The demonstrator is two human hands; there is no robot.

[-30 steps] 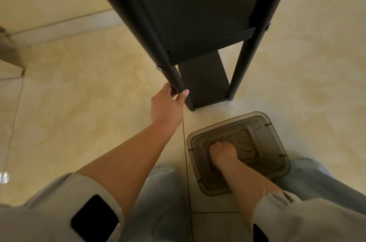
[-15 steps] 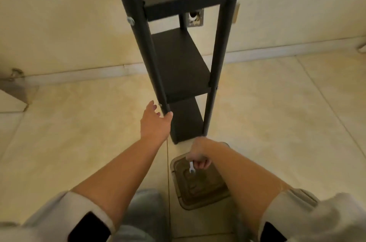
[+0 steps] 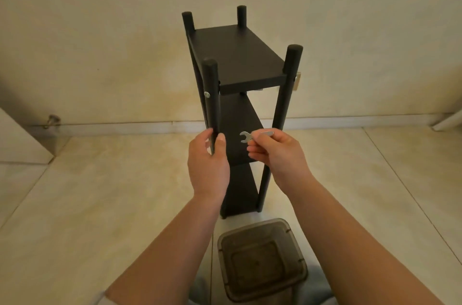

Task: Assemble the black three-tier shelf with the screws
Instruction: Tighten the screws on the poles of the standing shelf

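Note:
The black three-tier shelf stands upright on the floor in front of me, four round posts rising above its top board. A silver screw head shows on the near left post just below the top board. My left hand grips that near left post at the height of the middle board. My right hand pinches a small flat silver wrench, its open jaw pointing left, in front of the middle board between the two near posts.
A smoky translucent plastic box sits on the tiled floor between my knees, just in front of the shelf's feet. A beige wall and baseboard run behind the shelf. A door edge with a stopper is at the left.
The view has risen from the shelf's foot to its top. My right hand left the box with the wrench and lifted it to the middle board. My left hand slid up the near left post.

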